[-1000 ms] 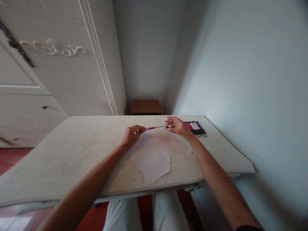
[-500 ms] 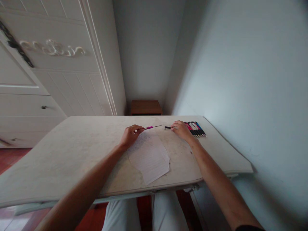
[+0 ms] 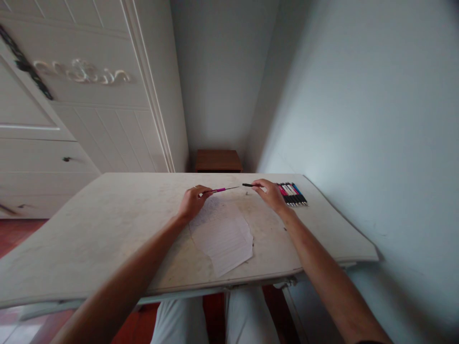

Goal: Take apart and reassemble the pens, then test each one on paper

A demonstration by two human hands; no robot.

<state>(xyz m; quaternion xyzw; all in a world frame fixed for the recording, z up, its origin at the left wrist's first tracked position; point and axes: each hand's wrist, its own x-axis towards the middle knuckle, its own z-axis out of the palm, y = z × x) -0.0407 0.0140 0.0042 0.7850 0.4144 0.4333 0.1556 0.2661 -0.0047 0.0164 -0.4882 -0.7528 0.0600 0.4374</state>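
Observation:
My left hand [image 3: 193,199] is closed on a pink pen barrel [image 3: 218,190], and a thin dark refill [image 3: 232,188] sticks out of its right end. Opposite it, my right hand [image 3: 267,192] pinches a short black pen part [image 3: 247,185], probably the grip section. The refill's tip points at the black part, with a small gap between them. On the table below the black part lies a tiny dark piece [image 3: 246,193], too small to name. A torn sheet of lined paper [image 3: 225,239] with scribbles near its top lies below my left hand.
A row of pens [image 3: 294,195] with black grips lies just right of my right hand. The worn white table [image 3: 125,224] has small dark crumbs near the paper. Behind it stand a white cabinet [image 3: 107,138] and a low brown wooden piece [image 3: 218,160]; a wall [image 3: 358,119] rises at the right.
My right hand has moved slightly left and up with the black part, closer to the refill tip. The tiny piece on the table now shows apart from it. My left hand has barely shifted.

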